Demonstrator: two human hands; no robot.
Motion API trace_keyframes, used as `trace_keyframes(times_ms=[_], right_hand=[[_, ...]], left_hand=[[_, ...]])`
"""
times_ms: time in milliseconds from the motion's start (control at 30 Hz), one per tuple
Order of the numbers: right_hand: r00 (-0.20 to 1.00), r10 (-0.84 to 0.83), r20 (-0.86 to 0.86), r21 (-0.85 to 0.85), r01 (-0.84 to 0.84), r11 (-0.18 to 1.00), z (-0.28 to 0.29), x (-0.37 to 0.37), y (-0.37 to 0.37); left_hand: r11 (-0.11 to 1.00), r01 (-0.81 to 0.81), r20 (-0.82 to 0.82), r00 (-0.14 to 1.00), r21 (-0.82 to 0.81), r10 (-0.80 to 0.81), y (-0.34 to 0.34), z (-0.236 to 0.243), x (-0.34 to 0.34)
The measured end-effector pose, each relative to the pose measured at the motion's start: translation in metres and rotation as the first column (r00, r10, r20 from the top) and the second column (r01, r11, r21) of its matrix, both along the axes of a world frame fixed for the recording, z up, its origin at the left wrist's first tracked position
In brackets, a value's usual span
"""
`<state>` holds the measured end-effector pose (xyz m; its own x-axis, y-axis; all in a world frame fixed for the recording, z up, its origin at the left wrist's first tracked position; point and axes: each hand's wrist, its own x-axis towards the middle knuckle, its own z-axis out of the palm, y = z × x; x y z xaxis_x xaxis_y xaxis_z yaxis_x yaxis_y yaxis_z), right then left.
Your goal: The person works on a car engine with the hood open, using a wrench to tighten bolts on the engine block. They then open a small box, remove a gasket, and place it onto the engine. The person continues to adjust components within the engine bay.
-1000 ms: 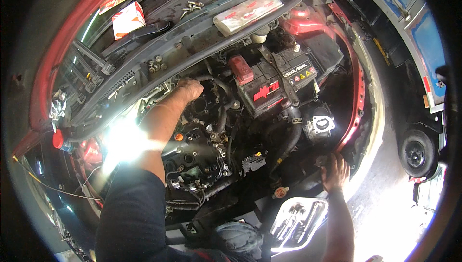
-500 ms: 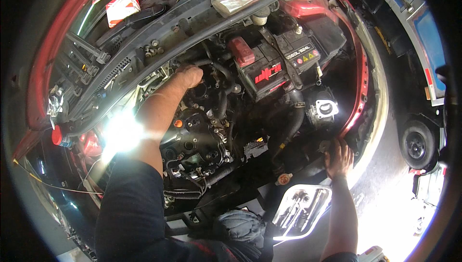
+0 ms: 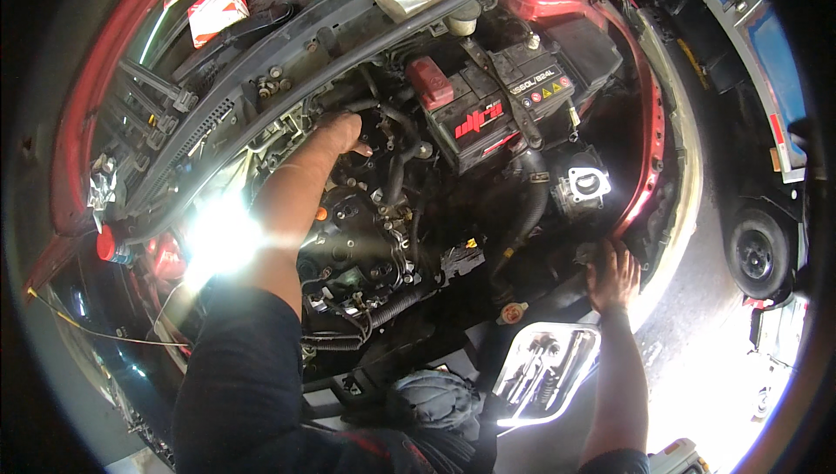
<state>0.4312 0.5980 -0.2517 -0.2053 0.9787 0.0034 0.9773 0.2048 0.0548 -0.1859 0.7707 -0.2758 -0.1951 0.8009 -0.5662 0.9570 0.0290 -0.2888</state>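
Deep among the black hoses and metal engine parts [image 3: 383,213] left of the black box-shaped battery [image 3: 488,117], the left hand [image 3: 335,134] has stayed, its grip hidden, while the right hand [image 3: 612,274] still rests flat, fingers apart, on the red car body edge [image 3: 649,186].

Head view down over engine bay [image 3: 392,213]

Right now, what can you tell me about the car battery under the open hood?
The car battery is a black, box-shaped block that looks like plastic, with a red cover over one terminal and small coloured warning stickers on top. A dark bar runs across its top. It sits level at the back of the engine bay, towards the person's right. A thick black hose curves just below it. Neither hand touches it.
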Motion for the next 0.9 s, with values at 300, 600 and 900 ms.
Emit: trace_keyframes(times_ms=[300, 600, 900], right_hand=[[1.0, 0.012, -0.014, 0.049, -0.012, 0.999, -0.004, 0.002, 0.0], [0.992, -0.063, -0.111, -0.045, 0.058, 0.997, -0.003, -0.001, 0.0], [0.996, -0.046, -0.076, 0.02, 0.048, 0.999, 0.0, -0.001, -0.002]], left_hand=[[0.998, -0.026, 0.086, 0.996, -0.052, 0.03, 0.001, 0.011, 0.007], [0.999, 0.005, 0.301, 0.954, 0.046, -0.018, -0.026, 0.029, 0.009], [0.854, 0.055, 0.358, 0.892, 0.517, -0.274, -0.07, 0.079, 0.044]])
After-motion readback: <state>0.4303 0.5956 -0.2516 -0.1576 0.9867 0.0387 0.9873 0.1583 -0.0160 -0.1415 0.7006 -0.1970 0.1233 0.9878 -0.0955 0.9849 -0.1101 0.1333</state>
